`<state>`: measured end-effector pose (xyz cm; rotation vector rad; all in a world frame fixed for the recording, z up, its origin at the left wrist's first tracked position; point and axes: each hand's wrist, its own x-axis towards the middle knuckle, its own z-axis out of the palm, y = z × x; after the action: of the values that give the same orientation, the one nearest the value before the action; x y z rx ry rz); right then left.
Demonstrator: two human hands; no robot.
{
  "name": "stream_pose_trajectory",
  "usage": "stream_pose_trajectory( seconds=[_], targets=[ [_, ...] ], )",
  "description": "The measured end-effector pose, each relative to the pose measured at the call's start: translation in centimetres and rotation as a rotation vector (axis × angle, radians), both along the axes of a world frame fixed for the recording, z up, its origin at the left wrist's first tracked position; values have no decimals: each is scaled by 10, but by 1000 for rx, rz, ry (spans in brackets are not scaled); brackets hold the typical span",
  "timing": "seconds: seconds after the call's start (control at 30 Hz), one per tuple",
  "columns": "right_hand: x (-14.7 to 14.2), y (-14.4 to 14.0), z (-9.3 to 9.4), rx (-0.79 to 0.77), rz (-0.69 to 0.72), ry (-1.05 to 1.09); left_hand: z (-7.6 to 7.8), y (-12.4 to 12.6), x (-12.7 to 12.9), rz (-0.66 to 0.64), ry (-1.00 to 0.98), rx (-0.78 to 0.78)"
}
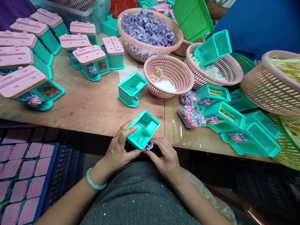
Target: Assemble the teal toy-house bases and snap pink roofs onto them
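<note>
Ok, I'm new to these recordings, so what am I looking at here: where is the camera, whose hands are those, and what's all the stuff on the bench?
There is one picture, from a camera worn on the person's head, looking down at their own two bare hands. The left hand and right hand together hold an open teal plastic housing, with a small lilac part at its lower edge by the right fingers. On the wooden bench stand finished teal toys with pink lids at left, more open teal housings at right, and pink baskets, one full of lilac parts. A blue crate of pink-topped pieces sits lower left.
</note>
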<state>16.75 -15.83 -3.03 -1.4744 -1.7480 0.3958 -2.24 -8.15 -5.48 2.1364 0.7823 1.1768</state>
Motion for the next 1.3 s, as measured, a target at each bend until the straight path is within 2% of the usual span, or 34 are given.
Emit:
stream_pose_trajectory(
  seconds=[0.17,0.3,0.67,0.8,0.93,1.1,1.3],
  targets=[
    [-4,-1,-1,58,35,-116,1,-2,3,16,11,-8],
    [-6,-1,0,46,29,-191,3,-3,6,34,2,7],
    [-1,2,-7,54,75,-195,-2,0,7,51,0,41],
    [2,3,-3,53,116,-270,-5,0,6,73,40,98],
    [-1,4,4,11,120,-346,-7,-2,6,107,62,60],
    [-2,3,7,-33,103,-315,2,-7,5,33,50,-40],
    [-1,3,8,-44,70,-325,15,-14,8,49,72,-95]
  ],
)
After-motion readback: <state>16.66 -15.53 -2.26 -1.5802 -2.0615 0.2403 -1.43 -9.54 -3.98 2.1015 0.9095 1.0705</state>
